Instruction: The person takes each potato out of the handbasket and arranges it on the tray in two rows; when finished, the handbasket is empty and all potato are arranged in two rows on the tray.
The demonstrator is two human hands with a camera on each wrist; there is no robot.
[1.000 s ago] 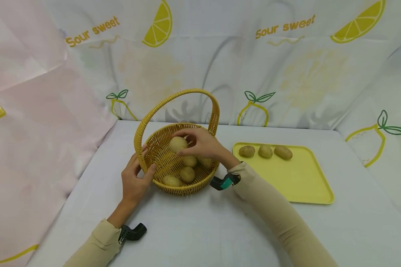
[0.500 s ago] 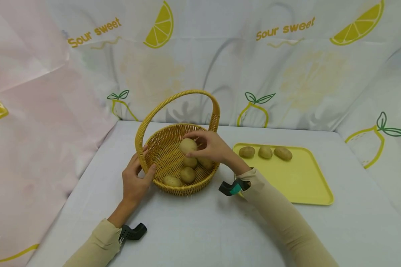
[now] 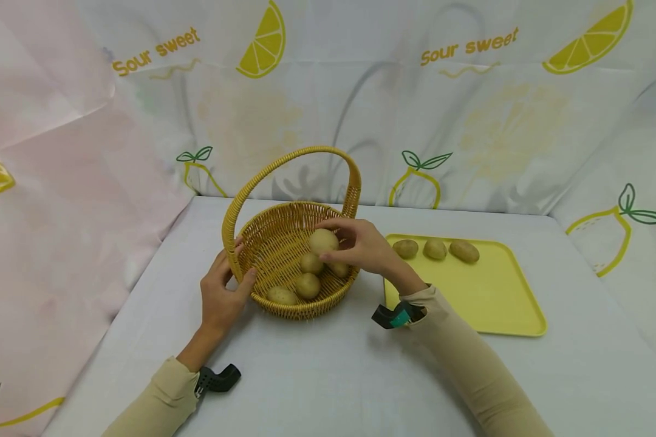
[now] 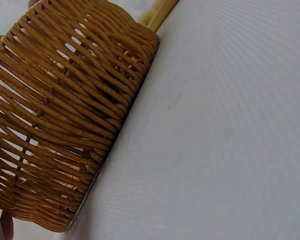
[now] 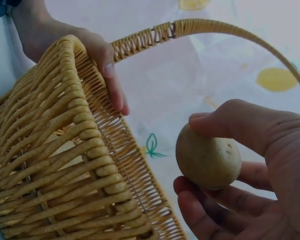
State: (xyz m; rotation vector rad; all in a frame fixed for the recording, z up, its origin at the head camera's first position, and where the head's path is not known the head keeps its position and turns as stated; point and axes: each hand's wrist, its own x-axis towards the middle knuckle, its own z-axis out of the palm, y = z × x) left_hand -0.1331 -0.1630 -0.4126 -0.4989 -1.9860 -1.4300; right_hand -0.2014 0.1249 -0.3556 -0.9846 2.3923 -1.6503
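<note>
A round wicker basket [image 3: 299,312] with a tall arched handle stands on the white table. My left hand [image 3: 221,297] grips its left side where the handle meets the rim, thumb at the rim and fingers outside. Over the basket's right part, my right hand [image 3: 365,247] holds a pale, round potato [image 5: 207,157] between thumb and fingers. Below it, several potatoes lie in the basket, among them a speckled potato [image 3: 282,295] at the front and a small potato [image 3: 308,285] beside it. The left wrist view mostly shows the woven basket wall [image 4: 65,110].
To the right of the basket lies a yellow tray [image 3: 486,303]. Along its back edge sit three brown potatoes, the rightmost potato [image 3: 464,251] being the longest. A lemon-print cloth [image 3: 317,91] hangs behind the table.
My right hand has moved to the right across the basket, carrying the potato from near the middle to the right side. My left hand and the basket have stayed in place.
</note>
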